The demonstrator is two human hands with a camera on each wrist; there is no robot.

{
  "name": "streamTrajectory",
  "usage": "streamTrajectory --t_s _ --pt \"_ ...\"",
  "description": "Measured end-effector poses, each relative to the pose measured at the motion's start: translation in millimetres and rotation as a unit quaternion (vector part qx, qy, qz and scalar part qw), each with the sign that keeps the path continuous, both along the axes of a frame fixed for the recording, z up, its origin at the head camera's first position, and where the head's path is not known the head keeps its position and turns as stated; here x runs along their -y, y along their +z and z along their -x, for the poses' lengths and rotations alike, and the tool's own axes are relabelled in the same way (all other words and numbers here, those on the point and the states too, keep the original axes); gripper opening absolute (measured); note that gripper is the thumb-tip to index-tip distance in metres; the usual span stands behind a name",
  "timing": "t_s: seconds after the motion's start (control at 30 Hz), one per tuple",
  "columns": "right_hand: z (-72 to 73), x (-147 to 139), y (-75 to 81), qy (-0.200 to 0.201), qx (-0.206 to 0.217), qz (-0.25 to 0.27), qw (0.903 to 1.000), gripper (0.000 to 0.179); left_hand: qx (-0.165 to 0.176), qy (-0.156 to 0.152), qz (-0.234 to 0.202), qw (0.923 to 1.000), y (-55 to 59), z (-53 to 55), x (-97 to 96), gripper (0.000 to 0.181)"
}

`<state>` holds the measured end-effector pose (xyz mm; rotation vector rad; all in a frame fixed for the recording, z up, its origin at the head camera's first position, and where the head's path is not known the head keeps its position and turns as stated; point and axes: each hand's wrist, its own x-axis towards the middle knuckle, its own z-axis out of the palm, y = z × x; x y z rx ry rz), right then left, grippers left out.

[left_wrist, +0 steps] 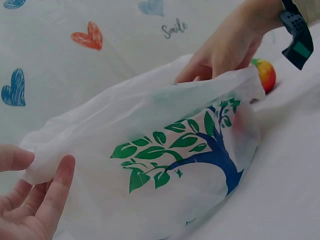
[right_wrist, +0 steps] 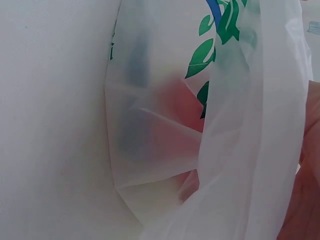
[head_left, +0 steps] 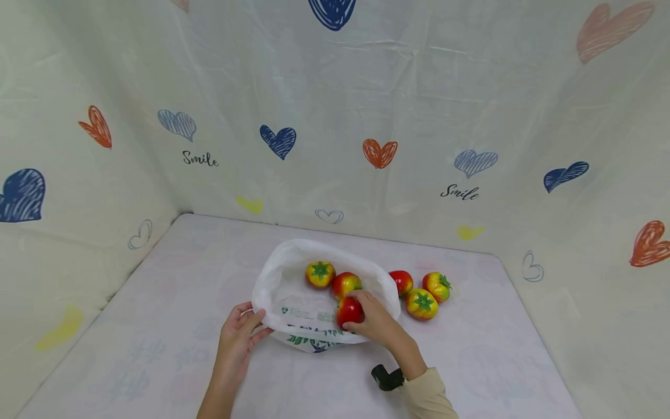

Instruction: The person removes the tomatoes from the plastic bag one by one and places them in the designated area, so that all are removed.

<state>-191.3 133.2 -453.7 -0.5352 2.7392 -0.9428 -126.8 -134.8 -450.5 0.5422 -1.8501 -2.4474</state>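
A white plastic bag [head_left: 282,273] with a green-and-blue tree print lies with its mouth open on the table. My left hand [head_left: 238,340] pinches the bag's rim at its left side between thumb and fingers; the left wrist view shows this rim [left_wrist: 42,167] close up. Reaching into the mouth, my right hand [head_left: 374,317] grips a red tomato [head_left: 349,313]. Beyond it in the bag sit a yellow-red tomato [head_left: 346,285] and another with a green star-shaped top [head_left: 320,273]. In the right wrist view, the bag's wall [right_wrist: 240,165] hides most of the hand, and red shows through the plastic.
Right of the bag, three tomatoes stand close together: a red one [head_left: 402,283], one with its top facing up [head_left: 421,304] and a tilted one [head_left: 437,286]. A dark device [head_left: 386,378] is at the right wrist. A heart-printed curtain [head_left: 324,116] surrounds the white table [head_left: 173,326].
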Motion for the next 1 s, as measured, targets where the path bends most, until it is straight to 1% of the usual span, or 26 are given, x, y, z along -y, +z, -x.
streamTrajectory --t_s 0.2,0.37,0.47,0.77,1.0 --pt "-1.2 3 -3.8 0.002 -0.020 -0.014 0.9997 0.061 -0.001 -0.004 0.003 1.0000 -1.1 0.3 0.2 0.037" --pt "-2.4 7 -4.7 0.007 -0.038 -0.031 0.9988 0.058 0.001 0.001 0.006 1.0000 -1.3 -0.3 0.5 0.037" --pt "-4.0 8 -5.6 0.001 -0.041 -0.031 0.9987 0.059 -0.002 0.003 0.008 1.0000 -1.1 -0.4 0.1 0.037" --pt "-10.4 8 -10.4 -0.009 -0.056 -0.011 0.9983 0.063 -0.004 0.006 0.013 0.9999 -1.4 -0.2 -0.4 0.036" --pt "-15.4 9 -5.6 -0.012 -0.061 0.010 0.9980 0.063 0.003 0.010 0.015 0.9998 -2.6 -0.6 0.8 0.035"
